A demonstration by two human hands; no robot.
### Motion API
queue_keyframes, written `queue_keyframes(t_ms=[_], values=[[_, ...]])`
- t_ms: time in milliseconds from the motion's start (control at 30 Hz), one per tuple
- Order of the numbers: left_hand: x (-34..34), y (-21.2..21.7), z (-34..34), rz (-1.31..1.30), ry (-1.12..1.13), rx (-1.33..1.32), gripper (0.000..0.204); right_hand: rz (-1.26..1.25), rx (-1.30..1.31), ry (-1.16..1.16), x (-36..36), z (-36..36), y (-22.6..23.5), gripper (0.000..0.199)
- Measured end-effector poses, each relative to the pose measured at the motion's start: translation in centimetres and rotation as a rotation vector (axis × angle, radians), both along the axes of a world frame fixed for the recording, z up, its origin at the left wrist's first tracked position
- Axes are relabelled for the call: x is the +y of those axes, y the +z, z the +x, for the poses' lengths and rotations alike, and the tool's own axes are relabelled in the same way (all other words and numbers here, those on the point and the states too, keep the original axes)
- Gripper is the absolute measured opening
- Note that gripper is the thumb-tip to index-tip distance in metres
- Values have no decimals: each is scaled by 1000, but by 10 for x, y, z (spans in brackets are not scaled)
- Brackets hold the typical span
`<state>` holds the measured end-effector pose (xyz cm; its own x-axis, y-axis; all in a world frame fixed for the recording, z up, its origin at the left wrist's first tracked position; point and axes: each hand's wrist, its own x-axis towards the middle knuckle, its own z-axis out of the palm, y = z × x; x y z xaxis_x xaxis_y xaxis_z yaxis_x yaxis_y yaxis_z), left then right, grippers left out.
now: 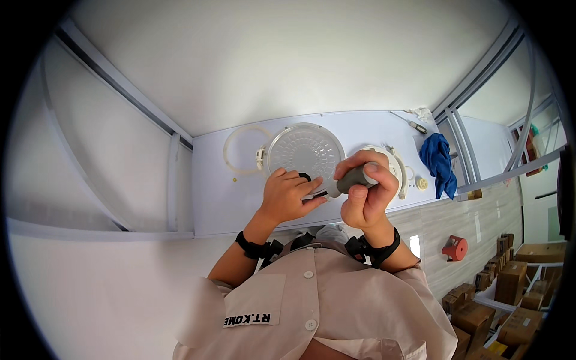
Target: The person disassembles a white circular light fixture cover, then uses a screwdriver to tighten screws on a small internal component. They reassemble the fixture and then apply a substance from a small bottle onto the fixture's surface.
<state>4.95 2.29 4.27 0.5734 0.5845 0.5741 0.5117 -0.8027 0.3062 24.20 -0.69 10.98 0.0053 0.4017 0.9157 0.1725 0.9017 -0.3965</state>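
Note:
A round metal lid (306,150) with a dimpled pattern lies on the white table, a cream clip-like part (260,158) at its left edge. In my right hand (369,195) is a screwdriver (355,181) with a grey handle; the fingers wrap round it and its shaft points left. My left hand (288,197) is at the lid's near edge, thumb and index finger closed about a small dark piece by the screwdriver's tip. What that piece is, I cannot make out. A black curved part (305,176) shows beside the left fingers. Behind my right hand, a white round part (393,162) is partly hidden.
A pale ring (225,150) lies left of the lid, with a small yellow piece (234,179) below. At the table's right are a blue cloth (438,163), another screwdriver (416,126) and a small cream round part (422,183). A red stool (455,248) and cardboard boxes (511,282) stand on the floor.

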Motion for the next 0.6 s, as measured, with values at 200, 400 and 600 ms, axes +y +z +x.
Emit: queue_keyframes(t_ms=[200,400,600], values=[[1,-4,0,8,-5,-17,41,5,2,9,1,1,1,33],[0,-1,0,-2,3,-5,40,8,-1,12,0,0,-1,33],[2,-7,0,27,6,-3,38,-89,-151,16,-6,6,11,37]])
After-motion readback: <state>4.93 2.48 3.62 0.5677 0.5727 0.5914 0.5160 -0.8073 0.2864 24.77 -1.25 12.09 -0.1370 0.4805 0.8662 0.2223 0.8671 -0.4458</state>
